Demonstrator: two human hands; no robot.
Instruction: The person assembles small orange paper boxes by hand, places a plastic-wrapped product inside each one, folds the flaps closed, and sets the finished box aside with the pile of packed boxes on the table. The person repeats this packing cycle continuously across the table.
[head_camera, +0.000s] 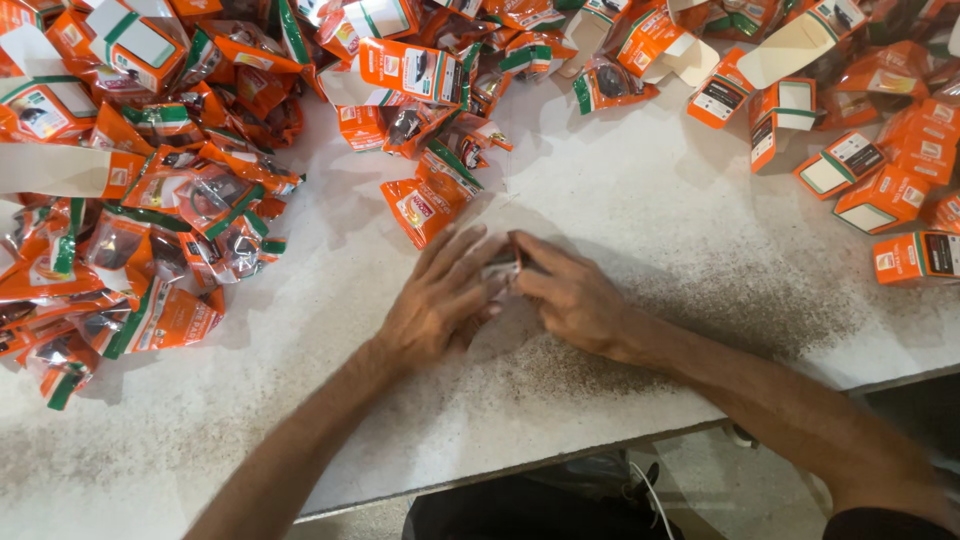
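Sitting on the white table (640, 250) near its front edge was a small dark item in clear wrap (503, 270), mostly hidden. Left hand (440, 300) & right hand (570, 295) both pinched shut on it, fingertips touching. Orange-green packets (150, 250) piled far left; orange boxes (880, 190) top right.

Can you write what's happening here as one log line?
left hand: on small item | right hand: same item | orange packs: piled around | table: white
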